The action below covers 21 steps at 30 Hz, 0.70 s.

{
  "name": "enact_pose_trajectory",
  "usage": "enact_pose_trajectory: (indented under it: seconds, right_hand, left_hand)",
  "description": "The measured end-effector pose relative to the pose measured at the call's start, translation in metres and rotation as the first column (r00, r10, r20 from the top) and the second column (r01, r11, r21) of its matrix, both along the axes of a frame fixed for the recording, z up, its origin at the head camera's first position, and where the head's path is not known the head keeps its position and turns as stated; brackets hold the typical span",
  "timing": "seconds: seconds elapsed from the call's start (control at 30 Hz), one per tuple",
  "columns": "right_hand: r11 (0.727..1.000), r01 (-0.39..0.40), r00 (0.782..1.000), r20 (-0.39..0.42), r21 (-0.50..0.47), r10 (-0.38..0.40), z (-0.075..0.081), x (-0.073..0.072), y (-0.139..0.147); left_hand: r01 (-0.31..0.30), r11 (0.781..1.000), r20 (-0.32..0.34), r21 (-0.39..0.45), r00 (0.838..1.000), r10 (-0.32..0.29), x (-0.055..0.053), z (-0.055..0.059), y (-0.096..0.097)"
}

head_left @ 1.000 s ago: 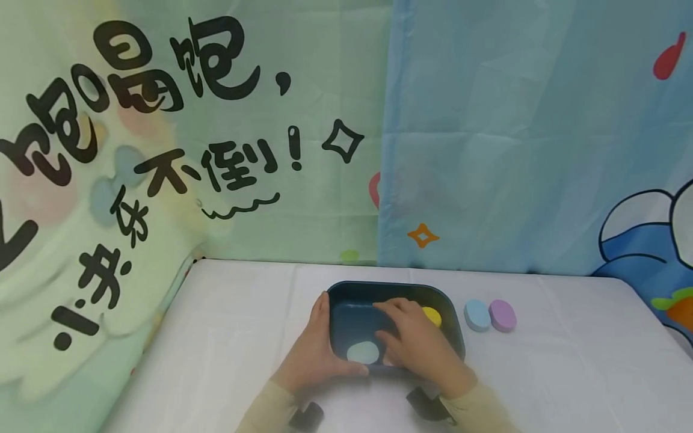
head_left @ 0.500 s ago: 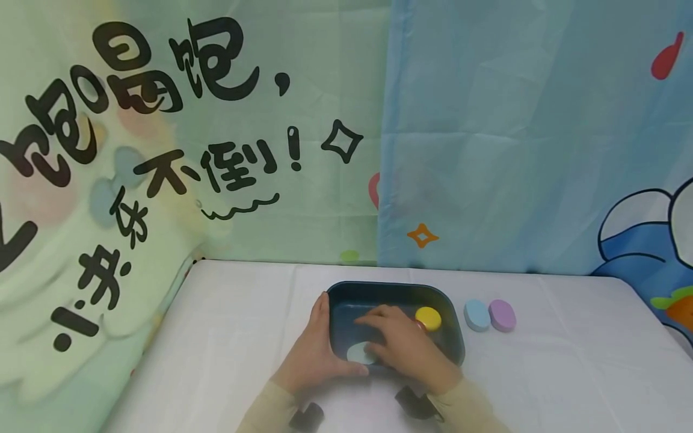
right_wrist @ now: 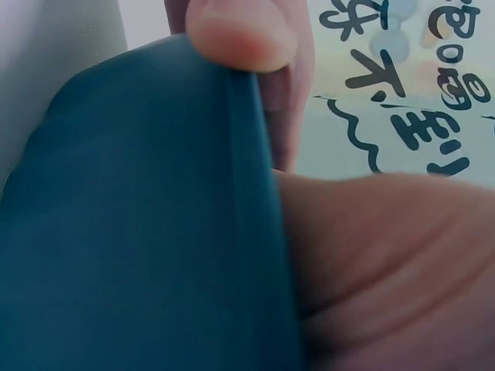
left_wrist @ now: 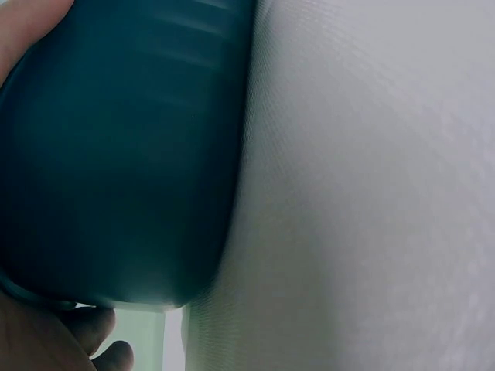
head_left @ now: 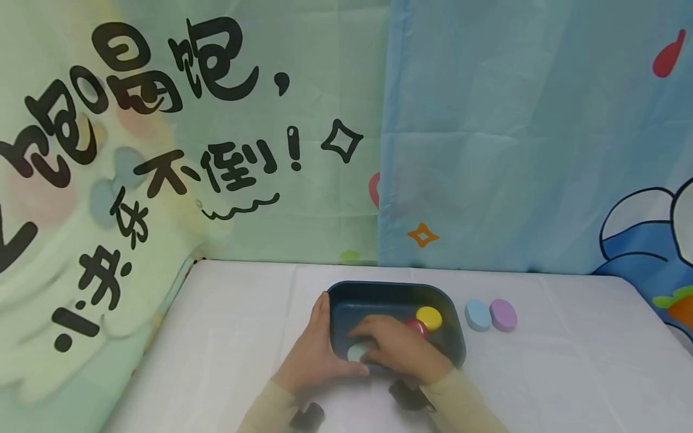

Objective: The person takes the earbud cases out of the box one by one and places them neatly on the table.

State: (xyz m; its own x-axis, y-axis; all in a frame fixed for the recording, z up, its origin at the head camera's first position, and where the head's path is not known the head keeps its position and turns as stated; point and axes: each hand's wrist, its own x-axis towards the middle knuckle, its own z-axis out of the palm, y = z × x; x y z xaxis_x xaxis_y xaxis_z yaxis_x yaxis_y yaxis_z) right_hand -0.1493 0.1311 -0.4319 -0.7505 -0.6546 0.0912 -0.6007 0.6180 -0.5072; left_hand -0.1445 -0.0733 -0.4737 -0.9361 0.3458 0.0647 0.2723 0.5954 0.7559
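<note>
A dark blue rectangular tray (head_left: 379, 293) stands on the table. My left hand (head_left: 311, 355) grips its left end, fingers along the outer side and thumb on the front rim. In the right wrist view that thumb (right_wrist: 240, 35) lies over the tray's corner. My right hand (head_left: 397, 346) reaches into the tray, thumb and fingers curled round a pale rounded disc (head_left: 357, 350) near the front left corner, partly covering it. A red disc (head_left: 415, 326) shows behind the right hand, beside a yellow disc (head_left: 429, 318). The left wrist view shows mostly the tray's outer wall (left_wrist: 139, 154).
Right of the tray, a light blue oval block (head_left: 477, 315) and a purple oval block (head_left: 503, 315) lie side by side on the white tablecloth (head_left: 568, 361). A printed curtain (head_left: 487, 150) hangs behind and to the left of the table.
My right hand has moved left and slightly toward me inside the tray, from near the yellow disc to the pale disc. The red and yellow discs are uncovered. My left hand stays put.
</note>
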Motion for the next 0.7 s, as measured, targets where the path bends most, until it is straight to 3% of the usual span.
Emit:
enact_pose_trajectory:
  seconds: [0.2,0.4,0.57,0.7]
  right_hand:
    - [1.0,-0.019,0.999,0.039,0.019,0.018,-0.005,-0.0023,0.0005]
    - [0.998,0.041,0.994,0.094,0.057,-0.046,-0.0053,-0.0031,-0.001]
    - [0.992,0.101,0.994,0.035,0.081,-0.104,-0.0065,-0.0037,-0.0042]
    - [0.991,0.104,0.995,0.004,0.081,-0.105,-0.007,-0.0045,-0.005]
  left_hand:
    - [0.0,1.0,-0.01,0.002,1.0,0.0,-0.0007,-0.0028,-0.0003]
    - [0.001,1.0,-0.03,0.003,1.0,-0.001,-0.0019,-0.0059,-0.0008]
    - [0.003,1.0,-0.042,0.008,0.999,-0.003,-0.0014,-0.0032,-0.0002]
    - [0.003,1.0,-0.027,0.016,1.0,-0.003,-0.0006,-0.0011,-0.0001]
